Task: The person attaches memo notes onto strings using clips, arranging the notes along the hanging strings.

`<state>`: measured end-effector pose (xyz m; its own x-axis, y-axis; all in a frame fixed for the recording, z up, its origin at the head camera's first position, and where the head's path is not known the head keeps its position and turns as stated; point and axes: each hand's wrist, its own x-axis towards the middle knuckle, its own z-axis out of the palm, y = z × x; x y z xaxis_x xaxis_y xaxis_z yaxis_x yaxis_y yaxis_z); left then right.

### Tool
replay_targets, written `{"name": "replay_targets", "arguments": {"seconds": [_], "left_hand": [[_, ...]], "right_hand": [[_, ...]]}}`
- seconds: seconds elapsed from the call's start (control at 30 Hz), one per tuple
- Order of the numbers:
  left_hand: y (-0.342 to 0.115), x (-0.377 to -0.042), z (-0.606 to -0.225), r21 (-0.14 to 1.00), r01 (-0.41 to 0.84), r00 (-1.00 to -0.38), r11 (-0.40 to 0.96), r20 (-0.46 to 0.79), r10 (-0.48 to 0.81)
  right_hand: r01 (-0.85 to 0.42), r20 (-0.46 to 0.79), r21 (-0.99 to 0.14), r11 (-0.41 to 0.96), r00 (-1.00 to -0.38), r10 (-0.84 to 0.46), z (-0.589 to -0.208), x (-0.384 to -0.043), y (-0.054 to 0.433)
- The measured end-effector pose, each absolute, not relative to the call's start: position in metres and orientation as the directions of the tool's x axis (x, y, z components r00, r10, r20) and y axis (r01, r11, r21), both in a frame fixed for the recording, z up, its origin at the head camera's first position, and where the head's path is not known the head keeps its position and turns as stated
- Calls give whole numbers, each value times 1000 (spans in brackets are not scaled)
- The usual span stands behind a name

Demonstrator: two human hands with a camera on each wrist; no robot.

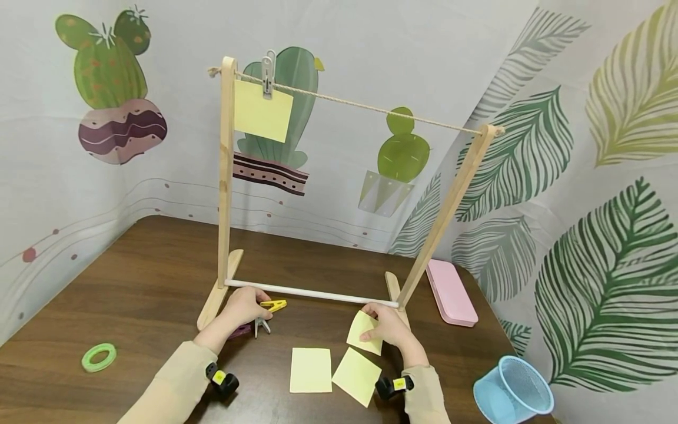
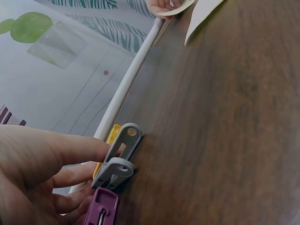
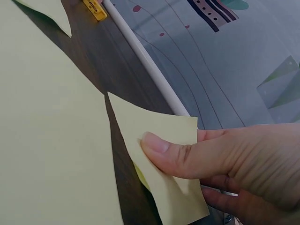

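The right hand [image 1: 388, 325] has its thumb on the face of a yellow note [image 3: 178, 194] and its fingers behind, pinching it above the table [image 1: 159, 265], right of the middle and well in from the right edge; the sheet looks nearly weightless and limp, likely to bow or crease, so a light hold near an edge or corner should suit it; the left hand [image 1: 246, 306] has thumb and fingers together on a grey clip [image 2: 117, 164], left of the middle and well in from the left edge, its two handles splaying apart beyond the fingertips; it looks light, hard and springy, smooth enough perhaps to twist, so it is best squeezed squarely at the handle ends.

A yellow clip [image 1: 274, 305] and a purple clip [image 1: 241, 331] lie close about the left hand; two flat notes, one straight [image 1: 311, 371], one skewed [image 1: 357, 375], lie nearer the viewer; flat paper gives little to grasp, so a lifted corner seems the place to take it; beyond the hands stands the wooden stand [image 1: 225, 176], another note clipped to its rope [image 1: 344, 101]; a pink case [image 1: 452, 292] lies by the table's far right corner, a blue basket [image 1: 487, 391] by the right edge.
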<state>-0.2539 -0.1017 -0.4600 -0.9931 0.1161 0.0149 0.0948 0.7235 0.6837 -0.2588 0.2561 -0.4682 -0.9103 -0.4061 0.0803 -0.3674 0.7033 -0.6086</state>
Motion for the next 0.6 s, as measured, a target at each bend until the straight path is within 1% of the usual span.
{"name": "replay_targets", "arguments": {"seconds": [0.3,0.6], "left_hand": [[-103,-254,-459,691,105,-991,715,17,130],[-104,-254,-456,733,151,-985,663,52,167]], "right_hand": [[-361,75,-606,709,-913,-401,-469,-258,256],[-371,85,-614,697,-908,-409,-468,-257,256]]}}
